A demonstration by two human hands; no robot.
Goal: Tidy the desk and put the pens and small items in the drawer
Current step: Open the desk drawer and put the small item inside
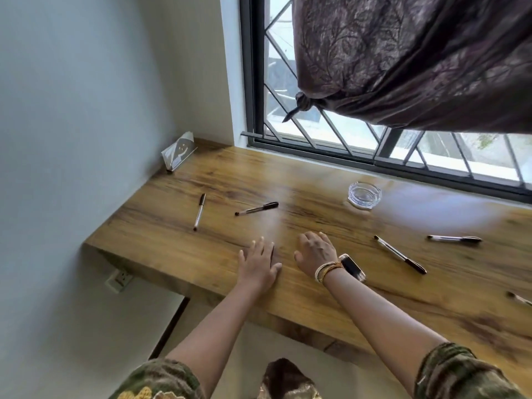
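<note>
l hand [259,264] flat on worktop [316,306], grip wide, empty — r hand [315,253] resting, fingers loosely curled, empty; pens [257,209] scattered.

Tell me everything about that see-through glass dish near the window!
The glass dish looks like a clear, thick-walled ashtray, round inside with chunky, notched edges. It seems to be empty, and light shines through it. It sits upright and flat on the wooden desk, close to the window frame, at the far side from the person. Nothing touches it but the desk. The pens and both hands are well away from it.
</note>
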